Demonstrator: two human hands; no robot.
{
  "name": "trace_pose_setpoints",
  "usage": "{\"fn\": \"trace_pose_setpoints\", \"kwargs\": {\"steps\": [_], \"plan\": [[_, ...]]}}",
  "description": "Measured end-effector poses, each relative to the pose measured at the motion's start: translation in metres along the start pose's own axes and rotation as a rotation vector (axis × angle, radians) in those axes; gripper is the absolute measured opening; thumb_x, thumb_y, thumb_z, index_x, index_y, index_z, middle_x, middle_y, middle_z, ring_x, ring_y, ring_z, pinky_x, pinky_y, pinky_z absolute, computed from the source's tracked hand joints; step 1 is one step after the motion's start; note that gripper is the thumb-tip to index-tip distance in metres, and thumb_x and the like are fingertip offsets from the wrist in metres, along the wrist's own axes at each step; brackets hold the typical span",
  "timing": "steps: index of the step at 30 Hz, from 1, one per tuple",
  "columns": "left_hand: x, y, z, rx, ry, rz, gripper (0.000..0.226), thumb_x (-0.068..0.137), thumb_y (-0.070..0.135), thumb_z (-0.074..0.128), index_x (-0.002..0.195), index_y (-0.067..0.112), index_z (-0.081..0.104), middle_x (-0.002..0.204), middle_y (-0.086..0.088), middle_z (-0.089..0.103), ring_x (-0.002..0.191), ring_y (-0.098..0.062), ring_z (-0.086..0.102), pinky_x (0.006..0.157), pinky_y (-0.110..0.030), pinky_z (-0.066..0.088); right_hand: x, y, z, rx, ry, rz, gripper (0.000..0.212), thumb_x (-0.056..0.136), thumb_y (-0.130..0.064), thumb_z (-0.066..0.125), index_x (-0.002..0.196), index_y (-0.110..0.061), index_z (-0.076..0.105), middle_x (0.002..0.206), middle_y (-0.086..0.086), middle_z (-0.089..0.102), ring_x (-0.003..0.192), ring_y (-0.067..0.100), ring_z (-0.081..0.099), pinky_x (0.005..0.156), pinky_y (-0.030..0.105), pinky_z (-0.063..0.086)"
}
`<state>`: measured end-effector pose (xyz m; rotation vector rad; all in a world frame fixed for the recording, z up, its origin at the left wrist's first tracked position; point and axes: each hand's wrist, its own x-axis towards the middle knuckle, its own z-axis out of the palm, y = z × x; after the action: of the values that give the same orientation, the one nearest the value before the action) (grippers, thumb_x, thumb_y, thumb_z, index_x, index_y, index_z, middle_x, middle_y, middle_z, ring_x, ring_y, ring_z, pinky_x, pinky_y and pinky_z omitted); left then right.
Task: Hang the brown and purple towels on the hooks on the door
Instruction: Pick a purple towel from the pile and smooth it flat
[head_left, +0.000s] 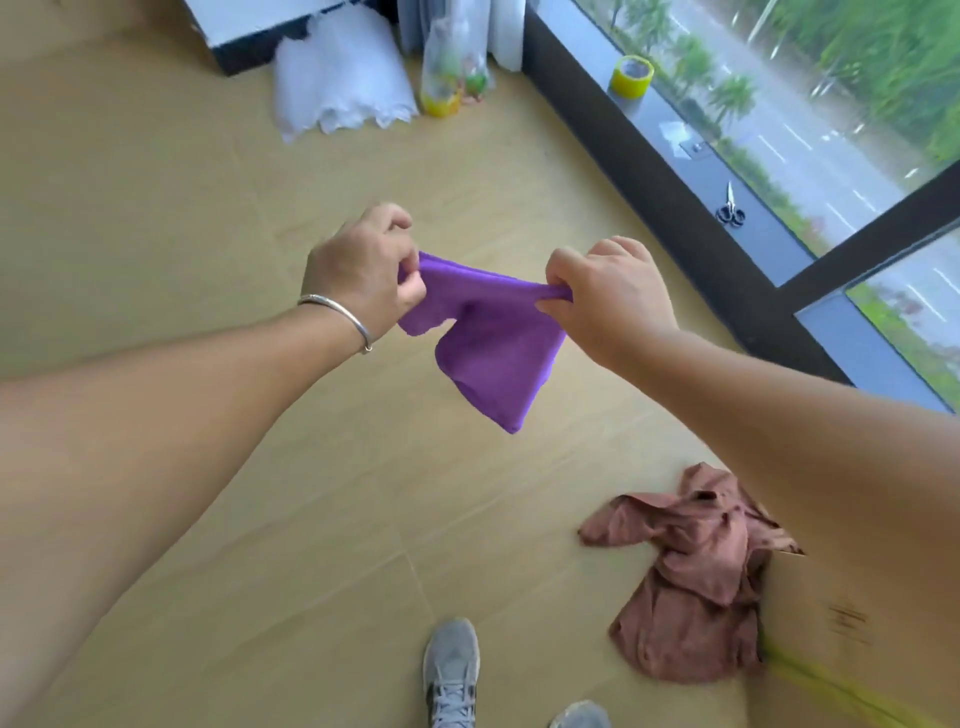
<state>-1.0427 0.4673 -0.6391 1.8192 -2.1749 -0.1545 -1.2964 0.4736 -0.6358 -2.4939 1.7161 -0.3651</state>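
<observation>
A purple towel (493, 343) hangs in the air between both hands, above the floor. My left hand (363, 270), with a silver bracelet at the wrist, pinches its left top corner. My right hand (608, 296) grips the right top corner, and the cloth is stretched between them with the rest drooping down. The brown towel (691, 571) lies crumpled on the floor at the lower right, against a cardboard box. No door or hooks are in view.
A cardboard box (841, 639) stands at the lower right. A window sill (675, 130) along the right holds a yellow tape roll (631, 75) and scissors (730, 208). White fabric (337, 88) and plastic bags (452, 67) lie at the far wall. My shoes (451, 670) are below.
</observation>
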Motion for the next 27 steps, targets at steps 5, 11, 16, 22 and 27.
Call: {"fn": "trace_pose_setpoints", "kwargs": {"steps": [5,11,16,22,27], "plan": [[-0.036,-0.061,-0.045,-0.002,-0.002,0.058,0.007,0.073,0.017,0.069,0.068,0.016,0.066,0.121,0.001,0.060,0.102,-0.024,0.062,0.069,-0.029,0.042,0.023,-0.055,0.023,-0.065,-0.054,-0.063,0.015,0.090,-0.021,0.052,0.092,-0.020,0.068,0.081,-0.003,0.065,0.096,0.024,0.050,0.095,0.030,0.027],[-0.147,-0.057,-0.011,-0.107,-0.084,0.186,0.015,0.061,0.008,0.076,0.056,0.013,0.063,0.109,-0.008,0.067,0.078,-0.029,0.064,0.074,-0.028,0.044,-0.036,-0.078,0.087,-0.134,-0.257,-0.066,0.017,0.091,-0.029,0.052,0.096,-0.023,0.067,0.095,-0.002,0.067,0.109,0.024,0.049,0.103,0.037,0.030],[-0.270,-0.011,0.092,-0.190,-0.425,-0.034,0.013,0.072,0.030,0.074,0.083,0.024,0.072,0.127,0.001,0.058,0.112,-0.021,0.058,0.095,-0.031,0.038,-0.145,-0.069,0.160,-0.252,-0.686,-0.001,0.037,0.083,-0.021,0.051,0.119,-0.026,0.056,0.125,0.000,0.053,0.130,0.022,0.034,0.110,0.040,0.023],[-0.422,-0.012,0.206,-0.057,-0.829,-0.404,0.035,0.081,0.039,0.065,0.116,0.036,0.063,0.128,0.008,0.050,0.117,-0.017,0.051,0.092,-0.032,0.040,-0.298,-0.067,0.251,-0.280,-0.942,-0.027,0.036,0.085,-0.035,0.055,0.120,-0.026,0.055,0.125,0.003,0.053,0.125,0.024,0.039,0.104,0.043,0.028],[-0.490,-0.068,0.268,0.144,-0.828,-0.467,0.037,0.081,0.038,0.066,0.118,0.036,0.063,0.124,0.004,0.053,0.113,-0.021,0.054,0.089,-0.034,0.043,-0.367,-0.100,0.338,-0.167,-0.884,-0.110,0.043,0.085,-0.047,0.056,0.122,-0.025,0.052,0.127,0.000,0.052,0.129,0.023,0.035,0.110,0.043,0.023]]}}
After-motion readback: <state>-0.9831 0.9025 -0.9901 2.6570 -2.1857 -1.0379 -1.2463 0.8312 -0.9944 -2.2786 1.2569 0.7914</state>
